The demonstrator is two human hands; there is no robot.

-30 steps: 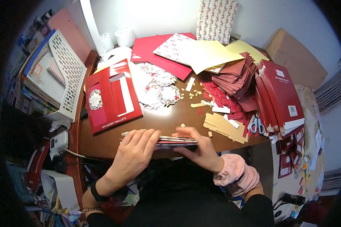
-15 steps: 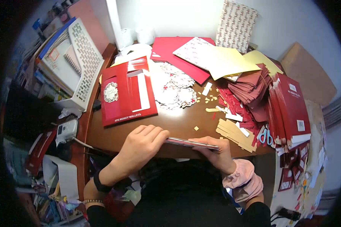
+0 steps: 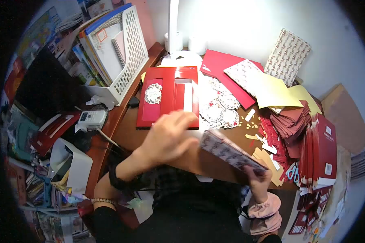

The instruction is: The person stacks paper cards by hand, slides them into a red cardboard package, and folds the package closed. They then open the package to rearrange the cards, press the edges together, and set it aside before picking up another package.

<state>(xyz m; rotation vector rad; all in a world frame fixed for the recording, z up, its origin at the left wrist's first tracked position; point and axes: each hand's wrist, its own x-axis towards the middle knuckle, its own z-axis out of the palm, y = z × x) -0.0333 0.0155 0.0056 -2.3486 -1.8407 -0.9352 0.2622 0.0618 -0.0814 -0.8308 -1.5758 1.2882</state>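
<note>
Nr wall (image 3: 239,24): messy desk (image 3: 127,133), card stack (image 3: 229,152)

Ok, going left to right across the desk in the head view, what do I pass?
White file rack → red wallet pack → patterned card stack held in the right hand → blue scissors → stack of red packs.

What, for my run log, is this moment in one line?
left hand: blurred, beside patterned stack | right hand: grips stack, tilted | behind: red wallet pack
</note>
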